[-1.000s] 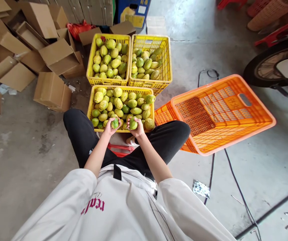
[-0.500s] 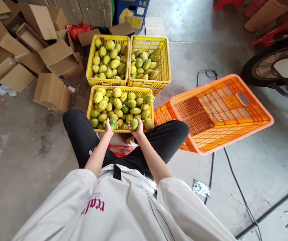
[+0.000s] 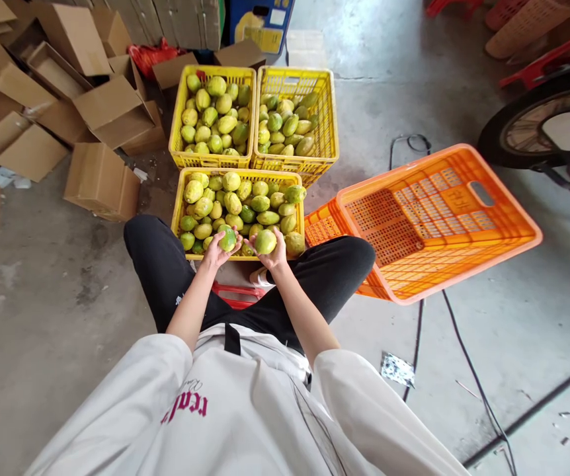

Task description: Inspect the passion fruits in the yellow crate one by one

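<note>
In my left hand (image 3: 212, 254) rests a green papaya (image 3: 227, 239) with a yellowish patch, the fingers curled round its side. My right hand (image 3: 279, 255) cups a rounder, yellow-green papaya (image 3: 265, 242), thumb along its right side. Both hands are close together over the near edge of a yellow crate (image 3: 176, 218) filled with papayas, between my knees. Behind it stand two more yellow crates: the left crate (image 3: 174, 155) is heaped with similar fruit, and the right crate (image 3: 333, 119) holds fruit at a lower level.
An orange crate (image 3: 463, 277) leans at a tilt by my right knee. Open cardboard boxes (image 3: 99, 178) are piled at the left. Black cables (image 3: 473, 377) run over the concrete floor on the right, and a motorbike wheel (image 3: 508, 125) stands at the far right.
Both papayas have been turned in the hands and lifted slightly. My left hand has shifted a little to the right, and more of the right papaya's yellow side shows.
</note>
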A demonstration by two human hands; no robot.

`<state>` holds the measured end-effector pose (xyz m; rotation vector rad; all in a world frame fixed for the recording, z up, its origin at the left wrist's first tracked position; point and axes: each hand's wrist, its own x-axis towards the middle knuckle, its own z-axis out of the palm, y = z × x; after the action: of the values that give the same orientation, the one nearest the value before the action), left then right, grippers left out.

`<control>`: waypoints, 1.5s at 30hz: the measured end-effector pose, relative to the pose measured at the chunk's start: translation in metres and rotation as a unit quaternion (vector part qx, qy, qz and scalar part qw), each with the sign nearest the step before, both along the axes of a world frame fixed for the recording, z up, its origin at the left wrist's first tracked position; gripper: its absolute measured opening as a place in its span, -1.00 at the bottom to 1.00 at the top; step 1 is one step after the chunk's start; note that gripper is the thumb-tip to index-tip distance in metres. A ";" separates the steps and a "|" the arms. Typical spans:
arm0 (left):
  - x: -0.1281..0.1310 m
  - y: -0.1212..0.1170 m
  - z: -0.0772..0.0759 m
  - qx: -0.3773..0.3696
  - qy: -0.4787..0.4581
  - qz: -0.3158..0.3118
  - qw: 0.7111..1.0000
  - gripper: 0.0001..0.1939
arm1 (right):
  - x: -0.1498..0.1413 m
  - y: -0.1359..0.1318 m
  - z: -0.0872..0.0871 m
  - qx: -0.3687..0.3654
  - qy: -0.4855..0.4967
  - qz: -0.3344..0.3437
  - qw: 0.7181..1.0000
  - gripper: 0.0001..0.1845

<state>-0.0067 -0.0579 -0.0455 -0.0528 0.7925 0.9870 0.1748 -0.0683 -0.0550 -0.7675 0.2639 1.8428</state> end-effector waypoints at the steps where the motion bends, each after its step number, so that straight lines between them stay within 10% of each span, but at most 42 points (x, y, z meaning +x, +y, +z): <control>1: 0.000 0.000 -0.002 -0.003 0.008 -0.014 1.000 -0.75 | -0.001 0.000 -0.001 -0.007 0.002 0.008 1.000 -0.74; 8: 0.009 0.003 -0.017 -0.049 0.143 -0.153 0.977 -0.92 | -0.008 -0.001 -0.008 -0.080 -0.072 0.085 0.991 -0.85; 19: 0.026 -0.003 -0.030 -0.075 0.300 -0.119 0.943 -0.67 | -0.010 0.003 -0.029 -0.134 -0.172 0.107 0.970 -0.69; 31: 0.013 0.005 -0.029 -0.031 0.091 0.035 0.995 -0.95 | -0.007 0.005 -0.029 -0.014 -0.109 0.037 0.993 -0.90; 45: 0.013 0.004 -0.020 -0.125 0.130 -0.018 0.983 -0.90 | -0.006 0.002 -0.011 -0.069 -0.075 0.024 0.995 -0.92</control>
<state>0.0059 -0.0536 -0.0660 -0.1283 1.1523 0.8647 0.1685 -0.0661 -0.0658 -1.0101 0.2809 1.8145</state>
